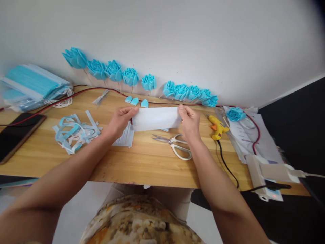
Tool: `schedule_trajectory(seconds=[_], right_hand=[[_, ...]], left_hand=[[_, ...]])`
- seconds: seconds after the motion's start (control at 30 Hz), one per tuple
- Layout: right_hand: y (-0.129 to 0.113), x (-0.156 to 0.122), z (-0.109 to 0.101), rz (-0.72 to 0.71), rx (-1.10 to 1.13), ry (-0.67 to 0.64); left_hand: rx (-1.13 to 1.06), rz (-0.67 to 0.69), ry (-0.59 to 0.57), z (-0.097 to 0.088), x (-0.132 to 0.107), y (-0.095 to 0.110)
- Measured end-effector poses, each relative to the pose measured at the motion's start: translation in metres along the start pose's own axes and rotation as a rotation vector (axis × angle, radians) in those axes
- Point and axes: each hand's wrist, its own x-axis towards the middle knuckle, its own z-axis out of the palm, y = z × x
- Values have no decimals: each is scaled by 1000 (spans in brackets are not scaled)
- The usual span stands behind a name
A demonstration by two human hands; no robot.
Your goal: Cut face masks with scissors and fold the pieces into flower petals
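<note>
Between my hands a white rectangular sheet [156, 118], likely face-mask fabric, is stretched level above the table. My left hand [122, 120] pinches its left end with the thumb on top; my right hand [190, 121] grips the right end the same way. Below the sheet's left side lies a pleated pale piece of mask fabric [124, 137], partly covered. Scissors with white handles [175, 140] rest on the table beside my right hand, blades pointing left, one handle loop partly hidden by that hand. Small blue cut pieces [134, 101] lie just beyond the sheet.
Blue fabric flowers [130, 77] on sticks lean along the wall. Left are stacked masks [35, 83], cut strips [76, 132] and a phone [19, 134]. Right are a yellow glue gun [217, 127], papers [264, 135] and a power strip [259, 174]. A red-black cable [109, 89] crosses the back.
</note>
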Motion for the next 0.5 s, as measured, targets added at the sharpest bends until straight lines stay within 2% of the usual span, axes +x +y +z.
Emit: schedule_trajectory(seconds=[0.17,0.3,0.5], right_hand=[[3,2,-3,-29,-52,37],[5,3,-2,49,-6,46],[3,5,3,257,214,-184]], left_hand=[[12,4,-7,-3,1,3],[-47,-30,-21,-3,2,1],[-171,-75,21,-1,4,0]])
